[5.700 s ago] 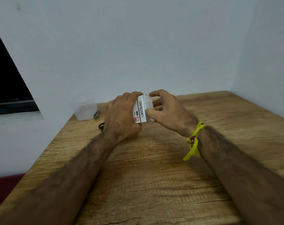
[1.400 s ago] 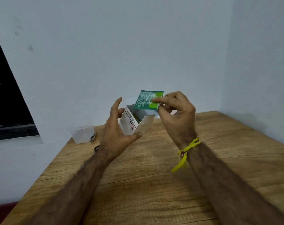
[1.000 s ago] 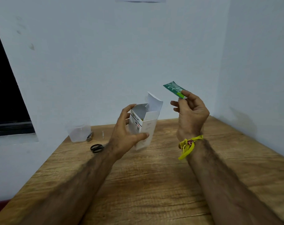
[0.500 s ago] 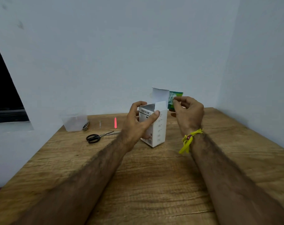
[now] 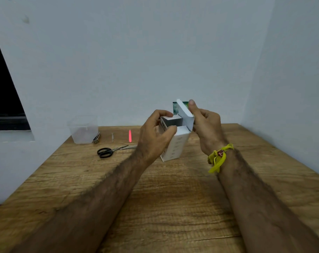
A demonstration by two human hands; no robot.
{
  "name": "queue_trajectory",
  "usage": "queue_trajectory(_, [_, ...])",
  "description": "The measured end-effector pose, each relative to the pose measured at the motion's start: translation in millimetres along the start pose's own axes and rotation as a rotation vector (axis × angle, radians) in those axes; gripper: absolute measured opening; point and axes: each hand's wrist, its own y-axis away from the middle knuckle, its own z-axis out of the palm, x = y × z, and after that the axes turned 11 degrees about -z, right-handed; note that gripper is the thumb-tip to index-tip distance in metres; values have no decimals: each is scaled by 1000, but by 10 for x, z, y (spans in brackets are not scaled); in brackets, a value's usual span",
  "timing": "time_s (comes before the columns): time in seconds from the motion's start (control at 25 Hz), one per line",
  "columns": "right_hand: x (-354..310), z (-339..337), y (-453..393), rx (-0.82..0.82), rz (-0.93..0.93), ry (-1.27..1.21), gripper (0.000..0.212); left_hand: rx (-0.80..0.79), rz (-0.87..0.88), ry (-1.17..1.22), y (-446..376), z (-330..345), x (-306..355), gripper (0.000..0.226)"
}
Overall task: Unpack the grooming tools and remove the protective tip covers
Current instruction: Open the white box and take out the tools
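A white carton (image 5: 175, 147) stands upright on the wooden table (image 5: 173, 198), its top flap (image 5: 185, 112) raised. My left hand (image 5: 155, 137) grips the carton's upper part, thumb across the front, fingers at the open mouth. My right hand (image 5: 204, 125) holds the flap together with a green card (image 5: 176, 107) that sticks up behind it. Black scissors (image 5: 107, 152), a small clear cover (image 5: 112, 137), a pink tip cover (image 5: 130, 136) and nail clippers (image 5: 96, 138) lie at the back left.
A clear plastic tub (image 5: 83, 129) stands at the back left by the wall. White walls close the table at the back and on the right. A dark opening (image 5: 3, 99) is at the far left.
Over the last seconds the carton was opened and the green card drawn out by my right hand. The carton now stands on the table, and the card is behind the raised flap.
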Motion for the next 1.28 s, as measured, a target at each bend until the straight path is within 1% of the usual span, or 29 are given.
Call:
queue_trajectory(0.04, [-46, -1, 5, -69, 52, -44, 44, 11, 60, -53, 0, -11, -12, 26])
queue_trajectory(0.08, [-82, -5, 15, -139, 84, -85, 46, 17, 96, -89, 2, -20, -23, 27])
queue_trajectory(0.16, [-128, -5, 41, -252, 90, -99, 42, 6, 108, -102, 12, -31, -35, 32])
queue_trajectory(0.24, [-140, 9, 64, -266, 41, -47, 30, -66, 113, -90, 23, -43, -70, 48])
queue_trajectory(0.32, [-122, 19, 80, -221, -14, 33, 19, -149, 110, -88, 27, -59, -134, 74])
queue_trajectory(0.36, [-113, 22, 88, -210, -30, 90, 23, -165, 93, -84, 21, -61, -161, 87])
queue_trajectory(0.4, [-104, 27, 93, -211, -41, 158, 35, -163, 68, -73, 10, -59, -185, 97])
queue_trajectory(0.44, [-89, 32, 100, -217, -51, 227, 47, -154, 48, -56, -6, -53, -204, 102])
queue_trajectory(0.48, [-74, 35, 109, -224, -71, 286, 55, -145, 40, -35, -24, -43, -223, 105])
queue_trajectory(0.56, [-65, 46, 134, -223, -125, 337, 59, -143, 45, 3, -55, -30, -264, 107])
queue_trajectory(0.64, [-64, 55, 141, -218, -140, 323, 60, -148, 55, 20, -71, -29, -292, 108])
queue_trajectory(0.68, [-59, 55, 128, -221, -99, 265, 62, -143, 63, 19, -74, -28, -298, 109])
queue_trajectory(0.76, [-65, 51, 91, -232, 56, 81, 67, -132, 82, 14, -66, -21, -301, 111])
queue_trajectory(0.8, [-69, 44, 70, -243, 123, 7, 66, -130, 94, 13, -66, -14, -298, 112])
queue_trajectory(0.84, [-75, 33, 51, -253, 168, -39, 62, -132, 106, 13, -67, -6, -295, 112])
queue_trajectory(0.96, [-90, -15, 17, -268, 229, -105, 49, -133, 139, -6, -59, 26, -281, 112])
queue_trajectory(1.04, [-91, -21, 44, -235, 225, -110, 44, -133, 159, -35, -51, 51, -272, 111])
queue_trajectory(1.12, [-91, 32, 74, -188, 178, -32, 39, -126, 171, -54, -54, 58, -271, 109])
queue_trajectory(1.2, [-94, 88, 94, -168, 139, 29, 50, -120, 168, -51, -60, 44, -278, 109])
queue_trajectory(1.24, [-104, 97, 95, -168, 154, 26, 57, -123, 162, -38, -62, 29, -280, 109])
queue_trajectory(1.28, [-121, 83, 95, -176, 190, -2, 60, -129, 156, -31, -63, 19, -277, 109])
